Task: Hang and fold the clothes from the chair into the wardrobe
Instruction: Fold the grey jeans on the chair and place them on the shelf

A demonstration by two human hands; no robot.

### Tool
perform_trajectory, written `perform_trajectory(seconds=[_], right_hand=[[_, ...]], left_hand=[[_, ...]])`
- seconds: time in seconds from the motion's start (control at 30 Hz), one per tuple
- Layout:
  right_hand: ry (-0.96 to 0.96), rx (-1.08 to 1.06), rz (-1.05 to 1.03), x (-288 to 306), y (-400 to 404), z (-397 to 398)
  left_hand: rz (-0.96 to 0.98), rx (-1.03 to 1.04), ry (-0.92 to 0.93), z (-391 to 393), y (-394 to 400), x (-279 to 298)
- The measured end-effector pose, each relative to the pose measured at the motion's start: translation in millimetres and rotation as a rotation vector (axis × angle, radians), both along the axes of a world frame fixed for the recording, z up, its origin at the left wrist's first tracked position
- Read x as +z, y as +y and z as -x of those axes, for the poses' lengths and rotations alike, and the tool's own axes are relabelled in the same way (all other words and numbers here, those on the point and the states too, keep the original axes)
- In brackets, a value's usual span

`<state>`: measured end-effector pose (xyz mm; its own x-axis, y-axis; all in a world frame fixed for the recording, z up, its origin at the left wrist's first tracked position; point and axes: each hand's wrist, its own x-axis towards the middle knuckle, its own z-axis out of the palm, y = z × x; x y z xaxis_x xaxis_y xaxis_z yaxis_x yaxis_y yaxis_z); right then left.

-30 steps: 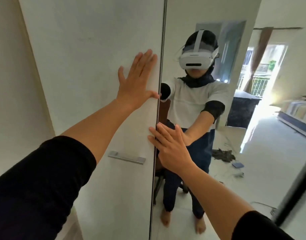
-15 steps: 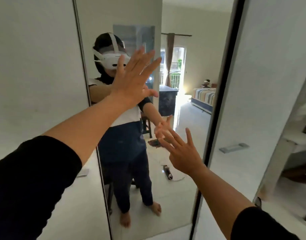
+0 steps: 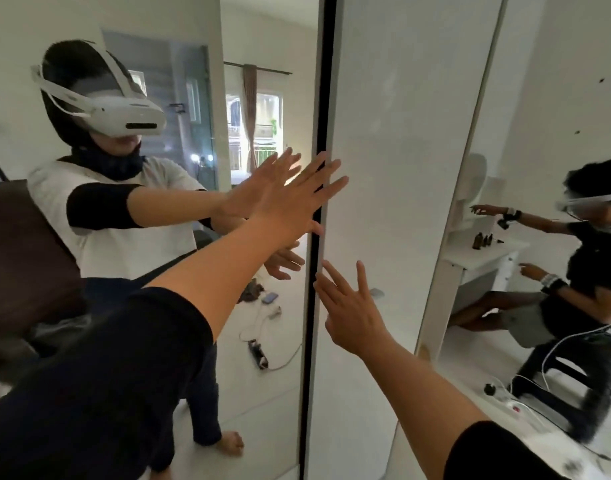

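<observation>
Both hands are raised against the front of the wardrobe, and nothing is held in either. The left hand (image 3: 293,202) is stretched out flat with fingers spread, its fingertips laid over the dark vertical edge (image 3: 319,237) where the mirrored door (image 3: 255,323) meets the plain white door (image 3: 394,168); the grip is released. The right hand (image 3: 352,313) is held lower, also open with fingers fanned, its fingertips just at the same dark edge and the white panel (whether the palm presses the panel cannot be told). Both forearms are bare, with black sleeves pushed up near the elbow.

In the mirrored door a reflection of the person is seen: a white headset, a white and dark top, bare feet on a pale tiled floor (image 3: 262,410). A power strip with a cable (image 3: 259,355) is seen lying on that floor in the reflection, with a small blue item beyond it. A dark chair back (image 3: 23,254) is seen at the left edge of the reflection; no clothes can be made out on it clearly. A second mirrored panel (image 3: 556,237) stands at the right, in which another seated person and a white surface (image 3: 484,254) carrying small dark bottles are reflected. The wardrobe doors appear closed.
</observation>
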<state>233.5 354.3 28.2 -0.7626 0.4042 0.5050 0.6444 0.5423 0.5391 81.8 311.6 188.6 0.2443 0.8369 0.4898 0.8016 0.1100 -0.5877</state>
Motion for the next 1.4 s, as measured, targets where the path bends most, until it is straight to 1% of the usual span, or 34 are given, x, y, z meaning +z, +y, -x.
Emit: perform_trajectory(seconds=[0.2,0.37,0.5,0.6,0.67,0.83,0.93,1.07,1.17,1.4], right_hand=[[-0.057,0.061,-0.025,-3,34,5],[-0.024,0.160,-0.046,-9,42,11],[-0.011,0.146,-0.021,-3,34,18],[-0.081,0.054,-0.045,2,20,16],[-0.119,0.026,-0.015,5,10,8],[-0.135,-0.088,-0.001,0,-17,-29],[-0.138,-0.150,0.023,-4,-33,-56],[-0.155,-0.246,0.087,-5,-54,-97],[-0.148,-0.375,0.111,-12,-63,-129],[-0.153,-0.626,0.167,-8,-74,-215]], left_hand=[[-0.010,0.004,-0.069,-3,38,-9],[-0.038,0.017,-0.032,1,44,-13],[-0.022,0.035,-0.030,-5,39,-12],[-0.027,0.017,-0.036,-12,33,-11],[-0.031,-0.028,-0.042,-18,29,-11],[-0.028,-0.260,-0.061,-46,22,-14],[-0.062,-0.382,-0.047,-70,20,-16],[-0.091,-0.495,-0.048,-111,17,-17],[-0.106,-0.587,-0.073,-148,17,-21],[-0.012,-0.733,-0.026,-246,34,-12]])
